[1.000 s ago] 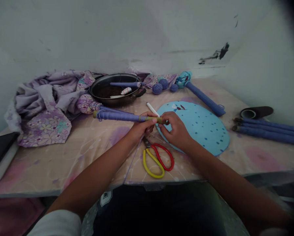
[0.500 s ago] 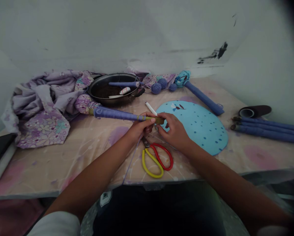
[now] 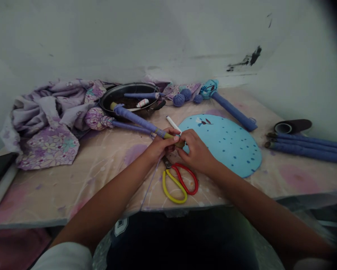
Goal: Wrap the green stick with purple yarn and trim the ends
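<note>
Table [image 3: 101,180] with a pale, flower-patterned cover, set against a grey-white wall [image 3: 115,37] that bears black marks at right. Along the back lie, from left to right, a heap of lilac floral fabric [image 3: 53,123], a dark pan [image 3: 108,97] and three blue-violet yarn balls [image 3: 179,99]. A dotted blue oval piece [image 3: 224,146] lies right of centre; several blue-wrapped sticks [image 3: 309,150] lie at the far right. Both forearms reach in from the near edge and converge above the table, the hands nearly meeting. The left hand [image 3: 163,146] grips the held stick [image 3: 140,120] near its lower end, thumb on top and fingers curled beneath; the right hand [image 3: 196,150] pinches the end itself between thumb and fingers, which partly hide it. Scissors [image 3: 180,182] with one yellow and one red handle lie just below the hands; a white pen [image 3: 172,123] lies just beyond them. The held stick slants up to the left, its far tip in front of the pan. Blue-violet yarn covers most of its length, with looser turns near the left hand; both ends show greenish-brown, and a thin strand [image 3: 151,183] runs from the left hand to the table's near edge
</note>
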`<action>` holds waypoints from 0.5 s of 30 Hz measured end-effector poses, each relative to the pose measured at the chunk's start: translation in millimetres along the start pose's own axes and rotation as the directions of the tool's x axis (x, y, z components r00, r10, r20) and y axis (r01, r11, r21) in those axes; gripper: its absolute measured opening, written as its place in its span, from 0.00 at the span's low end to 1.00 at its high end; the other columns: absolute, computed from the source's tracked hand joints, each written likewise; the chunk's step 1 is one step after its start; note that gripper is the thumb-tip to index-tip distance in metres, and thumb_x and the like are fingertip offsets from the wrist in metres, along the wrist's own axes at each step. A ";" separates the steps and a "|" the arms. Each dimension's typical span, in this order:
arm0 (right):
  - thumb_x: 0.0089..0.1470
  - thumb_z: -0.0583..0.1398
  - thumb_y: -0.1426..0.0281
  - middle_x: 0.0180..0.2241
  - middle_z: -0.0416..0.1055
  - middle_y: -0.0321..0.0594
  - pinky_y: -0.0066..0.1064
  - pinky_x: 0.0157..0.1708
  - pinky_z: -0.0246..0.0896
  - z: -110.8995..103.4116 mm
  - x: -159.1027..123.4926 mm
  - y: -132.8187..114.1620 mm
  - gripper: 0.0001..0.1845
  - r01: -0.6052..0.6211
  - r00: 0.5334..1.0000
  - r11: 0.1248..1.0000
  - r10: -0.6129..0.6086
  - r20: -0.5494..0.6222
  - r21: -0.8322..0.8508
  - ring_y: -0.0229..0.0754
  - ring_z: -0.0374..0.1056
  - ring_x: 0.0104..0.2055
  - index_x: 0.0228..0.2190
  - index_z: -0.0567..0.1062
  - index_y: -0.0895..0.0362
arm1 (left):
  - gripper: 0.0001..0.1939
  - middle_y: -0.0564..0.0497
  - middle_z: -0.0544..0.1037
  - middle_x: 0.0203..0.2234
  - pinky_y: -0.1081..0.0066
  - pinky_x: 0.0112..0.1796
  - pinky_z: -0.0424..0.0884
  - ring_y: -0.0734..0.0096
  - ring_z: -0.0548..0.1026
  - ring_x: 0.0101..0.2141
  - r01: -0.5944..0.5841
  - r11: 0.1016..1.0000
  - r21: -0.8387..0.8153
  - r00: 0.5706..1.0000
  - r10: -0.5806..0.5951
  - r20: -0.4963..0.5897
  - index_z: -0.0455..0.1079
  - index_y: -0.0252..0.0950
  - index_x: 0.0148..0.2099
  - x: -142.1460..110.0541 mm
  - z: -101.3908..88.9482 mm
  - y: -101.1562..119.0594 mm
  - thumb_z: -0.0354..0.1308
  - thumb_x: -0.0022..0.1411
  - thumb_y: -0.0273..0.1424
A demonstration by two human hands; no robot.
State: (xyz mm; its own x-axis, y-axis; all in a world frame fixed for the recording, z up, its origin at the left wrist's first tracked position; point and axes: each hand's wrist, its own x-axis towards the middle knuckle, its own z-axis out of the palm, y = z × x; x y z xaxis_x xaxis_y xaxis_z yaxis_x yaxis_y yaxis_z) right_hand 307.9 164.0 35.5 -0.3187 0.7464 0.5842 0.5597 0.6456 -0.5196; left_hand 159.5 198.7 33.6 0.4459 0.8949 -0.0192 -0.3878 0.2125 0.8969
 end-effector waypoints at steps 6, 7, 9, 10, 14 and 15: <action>0.55 0.54 0.54 0.32 0.68 0.39 0.31 0.27 0.63 0.9 1.6 0.5 0.16 -0.400 0.913 0.808 0.392 0.112 0.433 0.40 0.67 0.32 0.35 0.65 0.54 | 0.16 0.58 0.69 0.18 0.79 0.19 0.54 0.84 0.63 0.17 -0.030 0.999 -0.023 0.999 0.030 -0.016 0.66 0.34 0.32 2.6 -1.8 -0.8 0.66 0.42 0.33; 0.57 0.51 0.52 0.28 0.69 0.38 0.30 0.24 0.61 0.3 2.4 1.8 0.18 -0.471 0.879 0.738 0.438 0.187 0.484 0.38 0.66 0.28 0.34 0.66 0.54 | 0.16 0.58 0.68 0.18 0.79 0.19 0.53 0.85 0.61 0.16 -0.033 0.999 -0.016 0.999 0.033 -0.008 0.66 0.34 0.32 2.9 -2.3 -1.2 0.66 0.42 0.34; 0.57 0.50 0.51 0.23 0.68 0.36 0.29 0.21 0.59 -1.0 3.8 4.2 0.20 -0.557 0.829 0.653 0.470 0.303 0.513 0.37 0.65 0.23 0.30 0.66 0.55 | 0.17 0.58 0.68 0.17 0.79 0.18 0.52 0.84 0.61 0.16 -0.037 0.999 0.012 0.999 0.037 0.007 0.65 0.34 0.32 3.2 -2.8 -1.8 0.66 0.43 0.35; 0.56 0.52 0.52 0.23 0.68 0.36 0.29 0.21 0.59 -1.8 4.2 5.0 0.19 -0.561 0.827 0.654 0.470 0.308 0.507 0.37 0.65 0.23 0.30 0.66 0.55 | 0.17 0.58 0.67 0.17 0.79 0.18 0.52 0.84 0.61 0.15 -0.040 0.999 0.023 0.999 0.040 0.012 0.65 0.34 0.33 3.2 -2.9 -2.1 0.66 0.43 0.36; 0.54 0.57 0.63 0.32 0.69 0.40 0.35 0.33 0.63 -6.6 4.3 6.4 0.10 -0.290 0.952 0.913 0.306 -0.010 0.288 0.40 0.67 0.33 0.36 0.66 0.55 | 0.19 0.60 0.64 0.15 0.78 0.19 0.52 0.84 0.58 0.15 -0.061 0.998 0.021 0.997 0.060 0.045 0.66 0.35 0.36 2.5 -2.7 -2.3 0.66 0.45 0.38; 0.53 0.57 0.65 0.35 0.69 0.41 0.37 0.37 0.63 -7.8 4.0 6.5 0.09 -0.196 0.974 0.962 0.214 -0.078 0.190 0.41 0.66 0.37 0.36 0.66 0.55 | 0.19 0.60 0.64 0.15 0.78 0.19 0.52 0.84 0.58 0.15 -0.065 0.998 0.017 0.996 0.063 0.058 0.66 0.35 0.38 2.3 -2.6 -2.2 0.65 0.45 0.38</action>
State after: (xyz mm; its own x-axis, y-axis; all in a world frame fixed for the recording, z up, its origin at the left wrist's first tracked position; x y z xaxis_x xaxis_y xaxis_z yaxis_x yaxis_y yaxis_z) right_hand 316.2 169.9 39.2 -0.1314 0.8523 0.5063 0.4554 0.5056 -0.7328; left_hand 159.3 201.3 30.5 0.4662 0.8824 0.0632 -0.4017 0.1475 0.9038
